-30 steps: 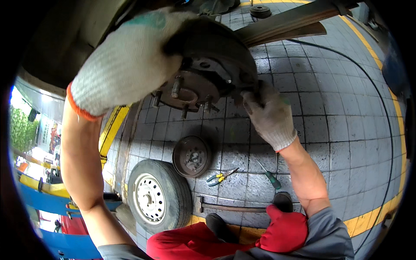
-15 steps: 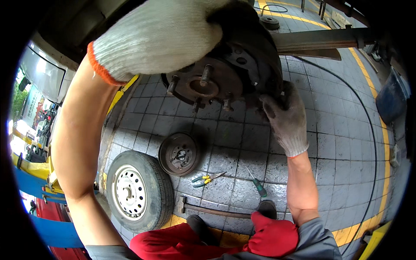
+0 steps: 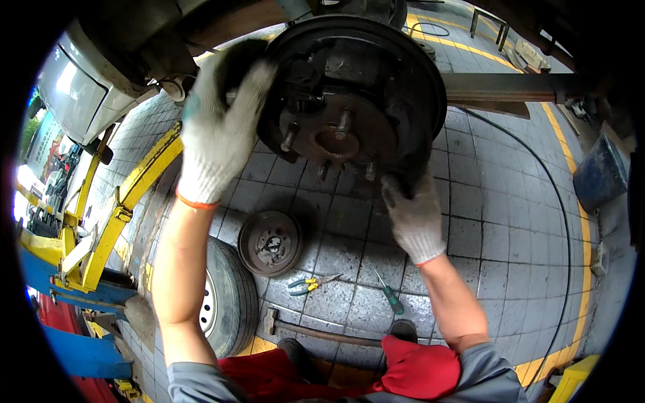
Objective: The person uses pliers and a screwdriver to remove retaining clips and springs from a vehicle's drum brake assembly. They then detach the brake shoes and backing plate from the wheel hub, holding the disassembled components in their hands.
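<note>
A brake assembly point(image 3: 416, 101) hangs above the floor, with a dark round backing plate and a rusty hub flange point(image 3: 366, 138) carrying several threaded studs. My left hand point(image 3: 222, 138), in a white knit glove with an orange cuff, is at the plate's left rim. Its fingers point upward, partly apart, with the tips dark against the metal. Below the plate's lower right edge is my right hand point(image 3: 416, 218), in a dirtier glove. Its fingers are bent up against the lower brake parts, and shadow hides what lies between them.
On the tiled floor lie a brake drum point(image 3: 270, 243), yellow-handled pliers point(image 3: 314, 284), a green screwdriver point(image 3: 391, 297) and a long-handled hammer point(image 3: 322, 332). A wheel point(image 3: 235, 302) sits at left, near a yellow lift arm point(image 3: 144, 171). A black hose point(image 3: 554, 174) curves along the right, by a dark bin point(image 3: 601, 171).
My left hand has come down and left from over the top of the assembly, uncovering the backing plate. My right hand has shifted slightly left and down. The view has shifted.
</note>
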A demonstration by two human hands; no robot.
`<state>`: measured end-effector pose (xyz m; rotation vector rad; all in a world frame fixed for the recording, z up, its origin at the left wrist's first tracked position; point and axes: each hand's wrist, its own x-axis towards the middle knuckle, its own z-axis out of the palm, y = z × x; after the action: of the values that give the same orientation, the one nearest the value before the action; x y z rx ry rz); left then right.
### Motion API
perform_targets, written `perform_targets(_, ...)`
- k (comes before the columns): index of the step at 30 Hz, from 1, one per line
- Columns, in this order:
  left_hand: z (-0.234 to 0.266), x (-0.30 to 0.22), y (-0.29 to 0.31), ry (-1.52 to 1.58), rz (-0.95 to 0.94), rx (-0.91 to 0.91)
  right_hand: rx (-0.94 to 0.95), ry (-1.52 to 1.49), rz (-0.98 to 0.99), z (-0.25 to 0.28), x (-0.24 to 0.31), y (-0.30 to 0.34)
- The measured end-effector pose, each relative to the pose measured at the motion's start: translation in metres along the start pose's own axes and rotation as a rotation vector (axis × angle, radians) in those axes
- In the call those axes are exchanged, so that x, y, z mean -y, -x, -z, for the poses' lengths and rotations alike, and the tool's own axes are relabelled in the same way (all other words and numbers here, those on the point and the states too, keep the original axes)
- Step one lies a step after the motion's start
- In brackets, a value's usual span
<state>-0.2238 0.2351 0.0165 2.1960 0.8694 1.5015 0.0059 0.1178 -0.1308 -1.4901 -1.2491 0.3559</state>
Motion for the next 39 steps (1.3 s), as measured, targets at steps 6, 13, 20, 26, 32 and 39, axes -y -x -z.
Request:
perform_targets(6,-0.016,0.060,0.036,-0.164,-0.017,-0.129,0.096,-0.161,-0.107,-0.009,-0.017,-0.005)
perform_targets(13,-0.032,0.072,0.025,-0.039,-0.033,-0.188,0.132,0.578,0.525,0.013,-0.019,-0.013)
perform_targets(20,-0.029,0.069,0.028,-0.032,0.094,-0.150,0.216,0.444,0.341,0.024,-0.029,-0.012)
perform_targets(26,-0.043,0.083,0.028,0.024,-0.078,-0.254,0.156,0.831,0.569,0.028,-0.004,-0.013)
perform_targets(32,-0.051,0.102,0.028,-0.085,-0.251,-0.326,0.324,-0.030,-0.424,0.030,0.010,-0.017)
perform_targets(39,-0.050,0.111,0.031,-0.117,-0.212,-0.242,0.304,1.087,0.567,0.056,0.023,-0.020)
